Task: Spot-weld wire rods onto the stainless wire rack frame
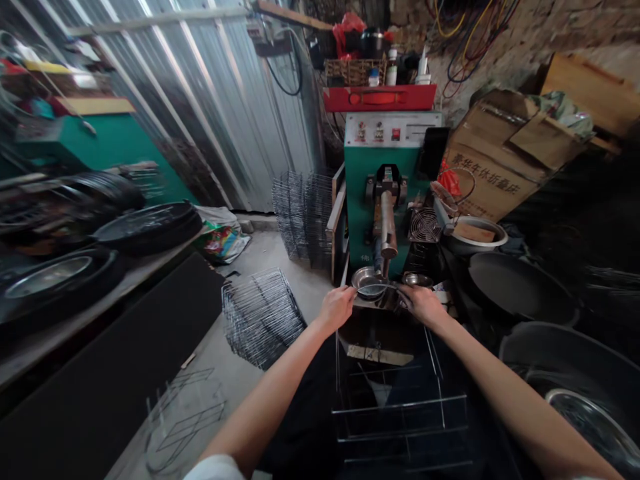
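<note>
The fingertips of both hands are hard to make out against the dark machine base, and the lower corners of the wire frame (pixel 400 407) run off under the forearms. The left hand (pixel 336 308) is curled closed on the frame's far left corner; the right hand (pixel 423 303) is closed on its far right corner, so the frame hangs from both grips toward six o'clock. At twelve o'clock from the hands sits a shallow metal dish (pixel 369 281) under the green welding machine (pixel 387 193). Finished wire racks (pixel 260 317) lie at nine o'clock on the concrete floor, leaving open room there; black basins (pixel 520 287) crowd three o'clock.
</note>
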`<state>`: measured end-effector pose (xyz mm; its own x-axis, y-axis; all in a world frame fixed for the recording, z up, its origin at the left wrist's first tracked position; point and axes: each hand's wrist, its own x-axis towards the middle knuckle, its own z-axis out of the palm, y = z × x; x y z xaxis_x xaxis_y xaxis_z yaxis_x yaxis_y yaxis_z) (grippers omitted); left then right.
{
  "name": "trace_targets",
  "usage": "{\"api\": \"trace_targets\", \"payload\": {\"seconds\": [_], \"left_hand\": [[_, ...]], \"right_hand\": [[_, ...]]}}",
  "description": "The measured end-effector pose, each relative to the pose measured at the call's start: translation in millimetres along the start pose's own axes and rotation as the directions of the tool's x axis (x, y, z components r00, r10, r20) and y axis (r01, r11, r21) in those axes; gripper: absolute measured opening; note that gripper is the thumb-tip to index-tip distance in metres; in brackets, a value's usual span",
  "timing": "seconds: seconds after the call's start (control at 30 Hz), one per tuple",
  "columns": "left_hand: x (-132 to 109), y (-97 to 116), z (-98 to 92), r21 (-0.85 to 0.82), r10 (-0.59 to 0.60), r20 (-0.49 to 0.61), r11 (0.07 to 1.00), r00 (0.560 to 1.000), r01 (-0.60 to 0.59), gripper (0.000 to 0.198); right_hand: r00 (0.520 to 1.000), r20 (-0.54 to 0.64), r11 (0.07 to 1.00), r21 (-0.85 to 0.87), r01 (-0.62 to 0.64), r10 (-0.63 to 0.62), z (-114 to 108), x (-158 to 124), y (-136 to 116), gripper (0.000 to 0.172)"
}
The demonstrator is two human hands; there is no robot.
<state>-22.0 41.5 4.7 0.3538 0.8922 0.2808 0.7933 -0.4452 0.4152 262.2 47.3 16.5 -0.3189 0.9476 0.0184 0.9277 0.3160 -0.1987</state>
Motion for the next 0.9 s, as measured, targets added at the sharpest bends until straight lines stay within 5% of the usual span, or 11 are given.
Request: {"api": "trace_targets", "payload": {"seconds": [0.4,0.9], "left_hand": [[41,2,-2.7,-0.070,0.154,0.053,0.986,0.987,-0.150,0.022],[52,6,0.5,-0.064,0.121,0.073,0.991,0.990,-0.117,0.018]], "right_hand": [[0.996,0.084,0.977,-0.211,0.009,0.009,-40,-4,0,0.033],[0.993,0.119,0.977,-0.214,0.020,0.006,-39,11,12,0.033]]}}
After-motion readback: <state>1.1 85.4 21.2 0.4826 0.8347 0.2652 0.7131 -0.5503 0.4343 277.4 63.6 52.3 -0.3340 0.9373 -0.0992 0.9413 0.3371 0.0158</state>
